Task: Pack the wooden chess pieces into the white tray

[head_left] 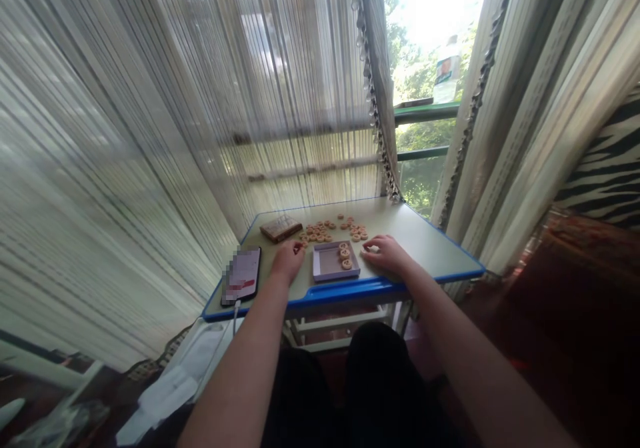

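Round wooden game pieces with dark marks, like Chinese chess pieces (pixel 317 233), lie scattered on the small table. A shallow lilac box (pixel 329 263) stands between my hands, with three pieces (pixel 345 255) in a column along its right side. Left of the box, my left hand (pixel 289 260) has its fingers curled together close to the nearest loose pieces. What it may hold is hidden. To the right, my right hand (pixel 387 255) rests low over the tabletop, thumb and fingers apart, its fingertips just in front of a small cluster of pieces (pixel 358 233).
A patterned box lid (pixel 281 228) lies at the table's back left. A phone (pixel 242 275) with a white cable (pixel 236 315) rests at the left edge. Sheer curtains (pixel 300 88) hang behind the table (pixel 425 241). A plastic bottle (pixel 447 71) stands by the window.
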Demonstrator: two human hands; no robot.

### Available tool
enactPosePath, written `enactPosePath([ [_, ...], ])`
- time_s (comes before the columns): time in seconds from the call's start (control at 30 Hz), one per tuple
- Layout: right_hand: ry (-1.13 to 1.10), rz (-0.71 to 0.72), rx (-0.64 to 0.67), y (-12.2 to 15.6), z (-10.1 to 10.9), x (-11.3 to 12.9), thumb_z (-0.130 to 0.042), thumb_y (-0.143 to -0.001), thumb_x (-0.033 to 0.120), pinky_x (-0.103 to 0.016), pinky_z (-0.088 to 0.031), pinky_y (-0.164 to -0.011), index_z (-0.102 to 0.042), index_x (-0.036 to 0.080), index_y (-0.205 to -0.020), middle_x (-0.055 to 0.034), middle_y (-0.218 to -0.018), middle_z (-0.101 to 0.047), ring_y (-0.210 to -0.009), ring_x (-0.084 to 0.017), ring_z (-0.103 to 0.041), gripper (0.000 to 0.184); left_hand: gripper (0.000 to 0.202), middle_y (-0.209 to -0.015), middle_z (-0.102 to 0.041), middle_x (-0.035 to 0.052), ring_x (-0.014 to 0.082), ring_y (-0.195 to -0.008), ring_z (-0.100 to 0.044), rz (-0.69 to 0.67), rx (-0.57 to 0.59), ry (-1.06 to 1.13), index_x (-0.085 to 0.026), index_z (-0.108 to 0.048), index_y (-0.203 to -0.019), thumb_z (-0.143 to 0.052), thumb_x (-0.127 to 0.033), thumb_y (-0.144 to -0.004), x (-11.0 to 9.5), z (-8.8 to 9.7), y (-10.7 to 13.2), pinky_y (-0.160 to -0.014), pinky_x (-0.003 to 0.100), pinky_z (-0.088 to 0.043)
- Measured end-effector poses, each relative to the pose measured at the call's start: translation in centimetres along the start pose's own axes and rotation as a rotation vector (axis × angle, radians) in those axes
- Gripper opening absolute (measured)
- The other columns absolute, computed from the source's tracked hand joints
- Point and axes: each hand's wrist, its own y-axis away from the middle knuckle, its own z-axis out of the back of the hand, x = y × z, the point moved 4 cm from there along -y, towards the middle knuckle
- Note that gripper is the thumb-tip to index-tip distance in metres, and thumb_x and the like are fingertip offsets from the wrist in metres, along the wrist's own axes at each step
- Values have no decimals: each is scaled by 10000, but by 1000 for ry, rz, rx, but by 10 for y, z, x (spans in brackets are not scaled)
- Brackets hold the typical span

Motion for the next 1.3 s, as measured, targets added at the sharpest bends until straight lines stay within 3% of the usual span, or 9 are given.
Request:
enactPosePath([
  [0.13,-94,-38,25,1,2,-3,-589,-733,378,-315,-407,-864,-693,188,-948,-62,-972,-663,-935,-211,-562,306,233,-977,-642,106,173,-876,-603,-70,10,-10,-117,-657,-913,-541,-141,-713,-5,0,1,-812,273,-473],
  [0.27,-219,-91,95,0,-1,-5,-606,-722,393,-272,-458,-712,-634,177,-1092,-41,-916,-681,-757,-168,-604,430,263,-966,-649,86,166,-853,-608,-75,33,25,-136,-664,-896,-556,-86,-662,-3,-1,2,-803,277,-483],
  [0.63,-209,-100,95,1,-3,-6,-619,-701,400,-254,-462,-690,-692,190,-882,-48,-913,-686,-784,-175,-609,286,215,-960,-648,90,158,-800,-611,-68,37,24,-133,-651,-905,-570,-201,-718,-2,-4,2,-774,275,-478],
  [0.8,-202,-93,89,0,-6,-9,-621,-697,387,-255,-461,-698,-654,201,-1019,-39,-929,-675,-758,-160,-598,373,364,-1003,-644,90,148,-768,-615,18,13,30,-134,-595,-1021,-603,-174,-660,2,-5,2,-742,254,-477],
  [0.97,-129,-57,92,0,-4,-5,-615,-702,387,-273,-454,-702,-687,194,-830,-54,-885,-668,-786,-181,-588,242,309,-934,-664,68,144,-755,-616,70,35,59,-145,-594,-972,-596,-150,-663,4,-6,2,-707,236,-474],
  [1.3,-111,-45,82,0,-3,-4,-618,-700,394,-293,-431,-753,-679,202,-838,-47,-873,-653,-850,-200,-562,245,217,-948,-669,85,173,-818,-622,-17,52,79,-143,-625,-921,-575,-190,-716,0,-4,4,-769,288,-476],
])
